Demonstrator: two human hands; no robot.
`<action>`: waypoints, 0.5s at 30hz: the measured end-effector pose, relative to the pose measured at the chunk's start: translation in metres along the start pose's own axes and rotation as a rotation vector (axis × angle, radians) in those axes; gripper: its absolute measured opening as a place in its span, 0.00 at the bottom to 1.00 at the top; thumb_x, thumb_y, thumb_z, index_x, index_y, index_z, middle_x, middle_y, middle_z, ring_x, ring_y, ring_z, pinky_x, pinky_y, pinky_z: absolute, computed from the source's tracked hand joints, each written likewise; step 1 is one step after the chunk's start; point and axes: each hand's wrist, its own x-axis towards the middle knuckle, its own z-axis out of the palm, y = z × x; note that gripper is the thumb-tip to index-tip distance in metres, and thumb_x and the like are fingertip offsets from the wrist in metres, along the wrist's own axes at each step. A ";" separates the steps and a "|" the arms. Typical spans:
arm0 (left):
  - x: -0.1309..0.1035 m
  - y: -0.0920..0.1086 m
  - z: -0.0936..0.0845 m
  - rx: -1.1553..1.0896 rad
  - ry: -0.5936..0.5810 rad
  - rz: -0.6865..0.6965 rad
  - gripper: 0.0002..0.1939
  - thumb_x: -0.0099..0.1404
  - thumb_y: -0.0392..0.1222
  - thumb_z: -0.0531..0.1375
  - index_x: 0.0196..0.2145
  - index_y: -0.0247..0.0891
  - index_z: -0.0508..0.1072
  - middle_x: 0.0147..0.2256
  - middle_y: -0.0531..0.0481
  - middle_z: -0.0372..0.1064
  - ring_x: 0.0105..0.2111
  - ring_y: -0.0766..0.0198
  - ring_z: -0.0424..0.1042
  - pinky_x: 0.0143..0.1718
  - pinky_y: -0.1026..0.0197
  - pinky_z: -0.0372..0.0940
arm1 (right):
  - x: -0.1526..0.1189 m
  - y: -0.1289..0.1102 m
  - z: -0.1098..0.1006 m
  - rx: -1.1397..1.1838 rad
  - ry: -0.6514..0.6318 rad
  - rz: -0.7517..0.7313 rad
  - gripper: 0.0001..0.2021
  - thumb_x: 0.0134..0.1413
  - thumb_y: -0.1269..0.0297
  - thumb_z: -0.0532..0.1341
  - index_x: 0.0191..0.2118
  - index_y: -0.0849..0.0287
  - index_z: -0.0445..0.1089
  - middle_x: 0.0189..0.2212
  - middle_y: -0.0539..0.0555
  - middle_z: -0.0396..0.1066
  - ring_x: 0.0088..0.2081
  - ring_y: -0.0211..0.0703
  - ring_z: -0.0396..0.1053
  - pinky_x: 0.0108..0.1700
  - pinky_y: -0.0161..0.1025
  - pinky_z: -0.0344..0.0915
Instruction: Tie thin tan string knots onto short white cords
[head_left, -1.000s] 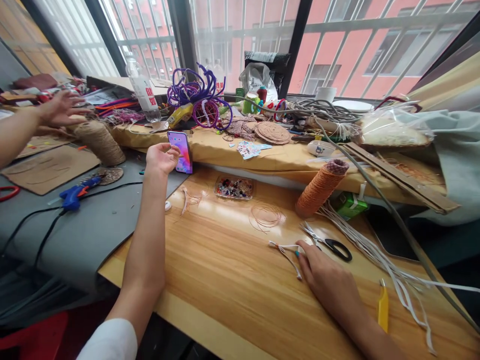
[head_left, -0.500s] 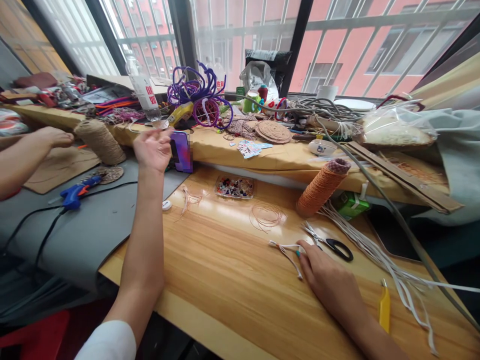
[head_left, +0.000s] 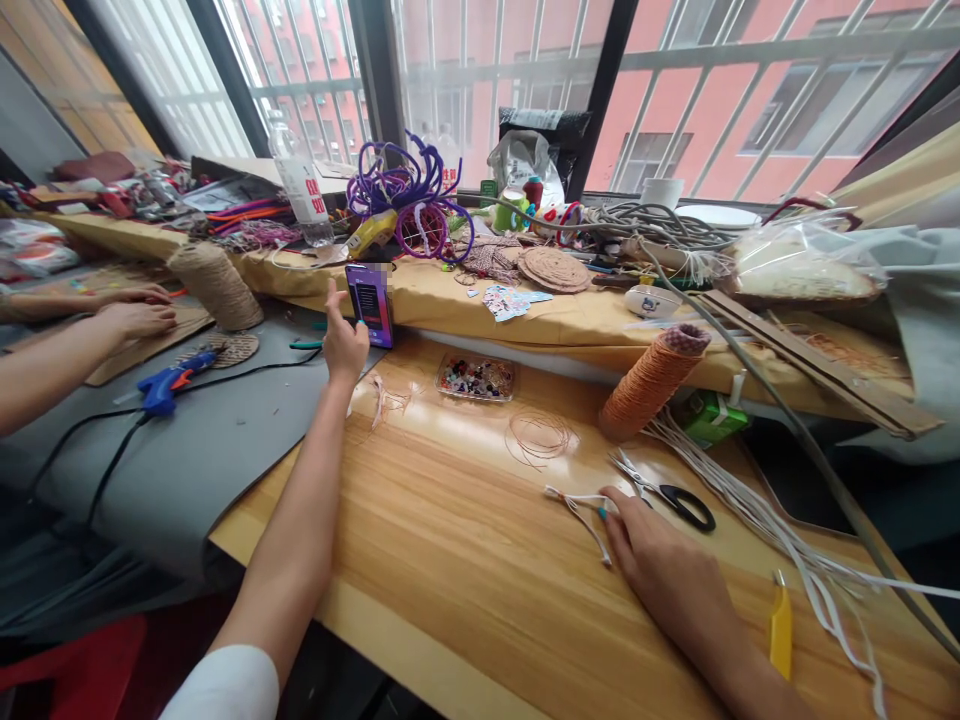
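My left hand (head_left: 346,343) is raised at the front of an upright phone (head_left: 373,305) with a lit purple screen. Its index finger points up and the fingers are apart, with nothing held. On the wooden table, my right hand (head_left: 637,530) rests with thumb and finger closed on a white cord (head_left: 576,498), which has a short knotted, forked end. Black-handled scissors (head_left: 679,503) lie just beyond that hand. A coil of thin copper-coloured wire (head_left: 541,438) and a clear box of beads (head_left: 476,378) are farther back.
An orange thread spool (head_left: 652,383), white cords (head_left: 750,500) and yellow tweezers (head_left: 780,625) are at the right. At the left are a blue glue gun (head_left: 166,385), a twine spool (head_left: 217,285) and another person's hands (head_left: 139,312). A cluttered shelf (head_left: 450,300) runs behind.
My left hand has come down from beside the bottle to the phone, whose screen now shows more. The view has shifted slightly. The other person's hands have lowered. My right hand stays on the cord.
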 end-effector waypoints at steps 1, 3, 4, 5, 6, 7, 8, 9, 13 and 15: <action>0.001 -0.005 0.002 0.081 -0.008 0.068 0.25 0.47 0.25 0.50 0.45 0.40 0.57 0.55 0.44 0.48 0.46 0.60 0.62 0.39 0.62 0.60 | 0.000 0.000 0.000 -0.006 0.002 -0.004 0.15 0.55 0.64 0.45 0.41 0.61 0.65 0.36 0.54 0.71 0.29 0.38 0.70 0.26 0.33 0.61; 0.004 -0.014 0.004 0.235 -0.018 0.200 0.25 0.48 0.26 0.50 0.45 0.41 0.57 0.54 0.45 0.51 0.49 0.59 0.59 0.45 0.59 0.58 | 0.000 0.000 -0.001 -0.015 -0.001 -0.011 0.15 0.55 0.64 0.45 0.42 0.61 0.65 0.35 0.53 0.71 0.29 0.38 0.70 0.26 0.33 0.61; 0.004 -0.019 0.005 0.296 -0.027 0.242 0.25 0.49 0.27 0.50 0.45 0.41 0.57 0.53 0.46 0.52 0.50 0.59 0.57 0.47 0.58 0.56 | 0.000 0.000 -0.001 -0.017 -0.002 -0.013 0.15 0.55 0.64 0.45 0.42 0.61 0.65 0.35 0.53 0.71 0.29 0.38 0.70 0.26 0.33 0.61; 0.005 -0.023 0.006 0.347 -0.037 0.269 0.25 0.50 0.27 0.49 0.46 0.42 0.56 0.53 0.46 0.53 0.51 0.59 0.56 0.48 0.57 0.55 | 0.000 0.000 -0.001 -0.018 -0.001 -0.013 0.15 0.55 0.64 0.45 0.42 0.61 0.65 0.35 0.53 0.71 0.29 0.38 0.70 0.26 0.33 0.61; 0.005 -0.027 0.007 0.389 -0.048 0.283 0.25 0.51 0.28 0.49 0.47 0.42 0.55 0.53 0.47 0.53 0.52 0.59 0.55 0.49 0.57 0.54 | 0.000 0.001 0.000 -0.020 -0.001 -0.012 0.15 0.55 0.64 0.45 0.42 0.61 0.64 0.35 0.53 0.71 0.29 0.38 0.70 0.25 0.33 0.61; 0.005 -0.031 0.008 0.421 -0.057 0.286 0.25 0.52 0.28 0.49 0.48 0.42 0.54 0.53 0.47 0.53 0.52 0.59 0.55 0.49 0.56 0.54 | 0.000 0.001 0.000 -0.021 -0.001 -0.011 0.15 0.55 0.64 0.45 0.42 0.61 0.64 0.35 0.53 0.71 0.29 0.38 0.70 0.25 0.33 0.61; 0.005 -0.034 0.008 0.444 -0.062 0.283 0.25 0.52 0.29 0.49 0.48 0.42 0.54 0.53 0.46 0.53 0.52 0.58 0.55 0.49 0.56 0.53 | 0.000 0.001 0.000 -0.022 -0.002 -0.010 0.15 0.55 0.64 0.45 0.43 0.60 0.64 0.36 0.53 0.71 0.30 0.39 0.70 0.25 0.33 0.61; 0.005 -0.036 0.009 0.459 -0.062 0.278 0.25 0.52 0.29 0.49 0.49 0.41 0.53 0.54 0.46 0.52 0.53 0.58 0.54 0.49 0.56 0.53 | 0.000 0.001 0.001 -0.020 -0.004 -0.011 0.15 0.55 0.64 0.45 0.43 0.61 0.64 0.36 0.53 0.71 0.30 0.39 0.70 0.26 0.33 0.61; 0.007 -0.043 0.012 0.455 -0.036 0.265 0.25 0.52 0.30 0.49 0.49 0.40 0.53 0.54 0.45 0.50 0.53 0.56 0.54 0.50 0.54 0.53 | -0.001 0.001 0.002 -0.016 -0.016 -0.020 0.15 0.55 0.64 0.45 0.43 0.61 0.64 0.36 0.54 0.71 0.31 0.39 0.69 0.26 0.33 0.62; 0.009 -0.045 0.012 0.442 -0.020 0.260 0.25 0.52 0.30 0.49 0.49 0.40 0.53 0.54 0.45 0.50 0.52 0.56 0.55 0.50 0.55 0.53 | -0.001 0.002 0.003 -0.022 -0.017 -0.019 0.15 0.55 0.63 0.45 0.43 0.61 0.63 0.36 0.53 0.71 0.31 0.39 0.69 0.25 0.33 0.61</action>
